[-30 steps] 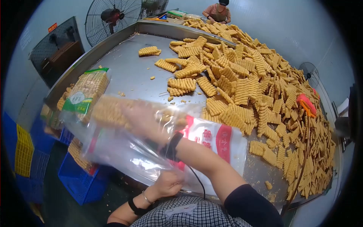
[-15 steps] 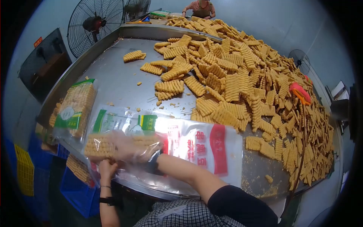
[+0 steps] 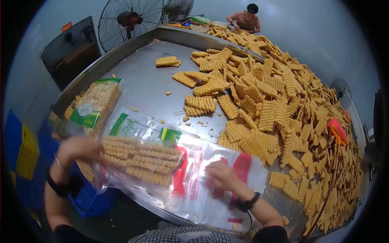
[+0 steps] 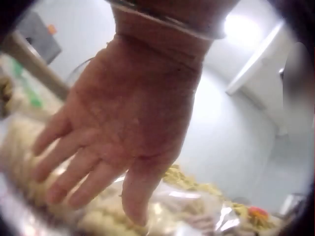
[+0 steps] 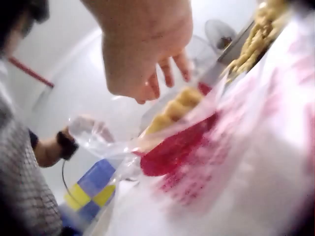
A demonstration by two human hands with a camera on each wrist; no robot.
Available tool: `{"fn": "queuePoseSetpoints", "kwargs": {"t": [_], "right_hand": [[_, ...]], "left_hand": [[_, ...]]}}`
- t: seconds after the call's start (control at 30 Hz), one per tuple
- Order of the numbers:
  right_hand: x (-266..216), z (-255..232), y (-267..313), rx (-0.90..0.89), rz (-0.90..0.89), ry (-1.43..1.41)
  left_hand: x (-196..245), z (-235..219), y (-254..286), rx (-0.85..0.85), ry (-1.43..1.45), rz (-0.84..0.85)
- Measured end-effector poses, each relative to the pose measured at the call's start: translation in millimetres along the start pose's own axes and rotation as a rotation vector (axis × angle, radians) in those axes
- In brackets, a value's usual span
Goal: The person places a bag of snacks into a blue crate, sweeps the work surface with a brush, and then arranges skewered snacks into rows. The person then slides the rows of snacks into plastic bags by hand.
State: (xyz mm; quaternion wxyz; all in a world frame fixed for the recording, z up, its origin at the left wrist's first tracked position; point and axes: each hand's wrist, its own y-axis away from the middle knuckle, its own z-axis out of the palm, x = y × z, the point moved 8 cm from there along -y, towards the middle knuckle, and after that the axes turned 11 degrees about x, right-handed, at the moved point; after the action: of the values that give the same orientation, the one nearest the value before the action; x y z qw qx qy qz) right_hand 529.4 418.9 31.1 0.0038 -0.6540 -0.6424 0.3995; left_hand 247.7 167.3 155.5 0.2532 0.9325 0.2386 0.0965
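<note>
A clear plastic bag (image 3: 137, 160) of ridged golden snack bars lies at the table's front left, on printed flat bags (image 3: 198, 162) with green, red and white areas. My left hand (image 3: 81, 150) is at the left end of the filled bag, blurred in the head view. In the left wrist view, the left hand (image 4: 128, 118) shows its palm, fingers extended over the bagged bars. My right hand (image 3: 222, 175) hovers over the white and red print, fingers loosely bent. The right wrist view shows the right hand (image 5: 147, 59) above the bag with nothing in its fingers.
Loose bars form a large pile (image 3: 275, 109) across the metal table (image 3: 142, 73). A packed bag (image 3: 97, 103) lies at the left edge. Blue crate (image 3: 91, 198) stands below. A pink-orange item (image 3: 337, 130) lies on the pile. Another person (image 3: 245, 19) is at the far side.
My right hand has left the bagged bars and moved right over the printed bags. My left hand has gone from the filled bag's near edge up to its left end. The head view has shifted.
</note>
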Motion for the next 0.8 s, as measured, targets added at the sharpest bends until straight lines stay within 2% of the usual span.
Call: {"fn": "queuePoseSetpoints", "kwargs": {"t": [0.03, 0.07, 0.1, 0.13, 0.17, 0.2, 0.27, 0.37, 0.43, 0.5, 0.53, 0.57, 0.6, 0.67, 0.7, 0.73, 0.77, 0.8], "right_hand": [[11.5, -23.7, 3.9, 0.059, 0.068, 0.086], [20.4, -46.6, 6.1, 0.121, 0.138, 0.172], [21.2, -64.4, 5.3, 0.103, 0.178, 0.234], [21.4, -80.8, 3.5, 0.086, 0.218, 0.298], [20.5, -90.8, 4.7, 0.086, 0.219, 0.302], [20.5, -99.8, 12.0, 0.117, 0.245, 0.312], [21.9, -111.8, 32.0, 0.129, 0.340, 0.347], [21.2, -124.5, 69.5, 0.085, 0.479, 0.402], [25.3, -136.9, 84.9, 0.063, 0.550, 0.436], [40.3, -149.5, 102.3, 0.073, 0.755, 0.397], [47.3, -154.7, 99.6, 0.072, 0.778, 0.410], [55.9, -160.2, 85.1, 0.049, 0.745, 0.435], [66.3, -164.9, 66.5, 0.024, 0.710, 0.456], [86.0, -166.3, -1.4, -0.003, 0.513, 0.503], [104.6, -159.8, -32.2, -0.079, 0.483, 0.588], [119.4, -154.4, -72.2, 0.002, 0.250, 0.526], [139.6, -142.7, -110.5, -0.048, 0.284, 0.495], [165.8, -130.9, -140.3, -0.053, 0.210, 0.543]], "left_hand": [[0.3, -34.5, -13.7, 0.041, -0.164, 0.017], [12.2, -72.3, -27.8, -0.001, -0.152, -0.128], [12.4, -103.3, -44.3, 0.034, -0.120, -0.327], [19.7, -132.8, -66.9, 0.125, -0.196, -0.374], [26.3, -153.9, -94.0, 0.148, -0.276, -0.444], [33.6, -170.2, -128.4, 0.270, -0.346, -0.321], [35.0, -181.0, -219.7, 0.334, -0.497, -0.097], [48.6, -178.0, -318.1, 0.358, -0.502, -0.118], [54.1, -174.4, -381.5, 0.553, -0.347, -0.113], [56.8, -148.6, -454.6, 0.599, -0.274, -0.127], [56.3, -139.1, -478.4, 0.638, -0.209, -0.165], [63.1, -127.0, -490.4, 0.630, -0.203, -0.142], [75.1, -117.2, -495.2, 0.712, -0.175, -0.060], [77.7, -95.4, -526.7, 0.828, -0.143, 0.055], [76.0, -84.1, -535.5, 0.816, -0.137, 0.062], [80.1, -78.6, -532.8, 0.944, -0.175, 0.139], [81.7, -74.4, -528.1, 1.073, -0.216, 0.212], [78.8, -71.4, -526.9, 1.062, -0.218, 0.205]]}}
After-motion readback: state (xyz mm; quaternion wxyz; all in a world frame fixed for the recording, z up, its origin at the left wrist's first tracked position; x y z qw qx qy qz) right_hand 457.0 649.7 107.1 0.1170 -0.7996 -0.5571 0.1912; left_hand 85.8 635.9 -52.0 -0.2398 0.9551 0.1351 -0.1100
